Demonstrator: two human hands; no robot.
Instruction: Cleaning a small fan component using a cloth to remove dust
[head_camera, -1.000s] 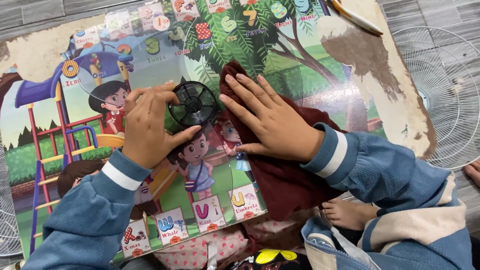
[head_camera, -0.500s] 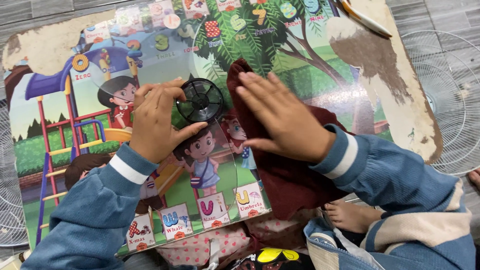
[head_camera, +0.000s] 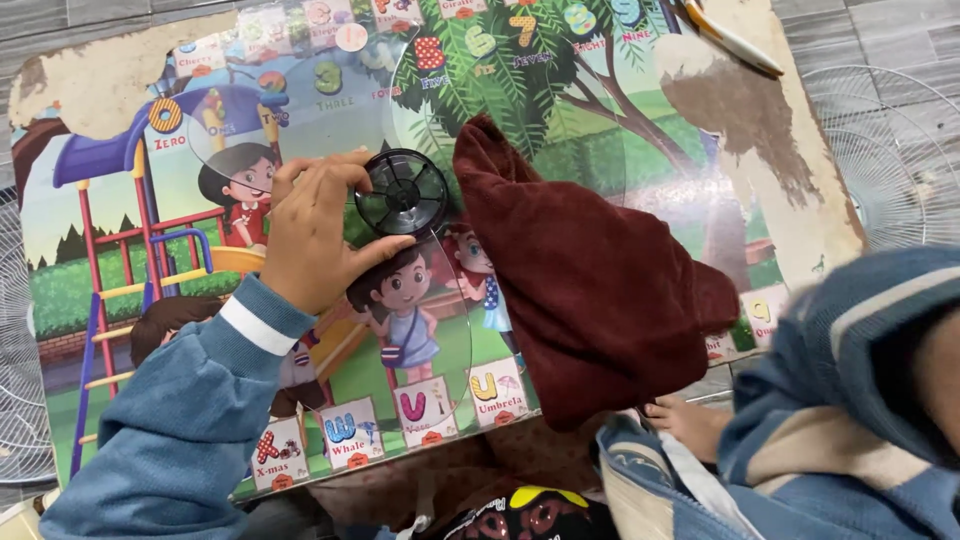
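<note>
Pinching the black fan hub (head_camera: 402, 192) with your left hand (head_camera: 318, 232), you left the maroon cloth (head_camera: 590, 270) just right; right hand unseen.

a big picture mat (head_camera: 560, 80) with a tree, a slide and children on it lies flat on a grey floor (head_camera: 880, 40). its corners are torn and brown. a dark red cloth (head_camera: 590, 270) lies bunched on the mat. a see-through fan blade with a black middle (head_camera: 402, 192) lies on the mat beside the cloth. white wire fan guards (head_camera: 890, 160) lie on the floor by the mat.
</note>
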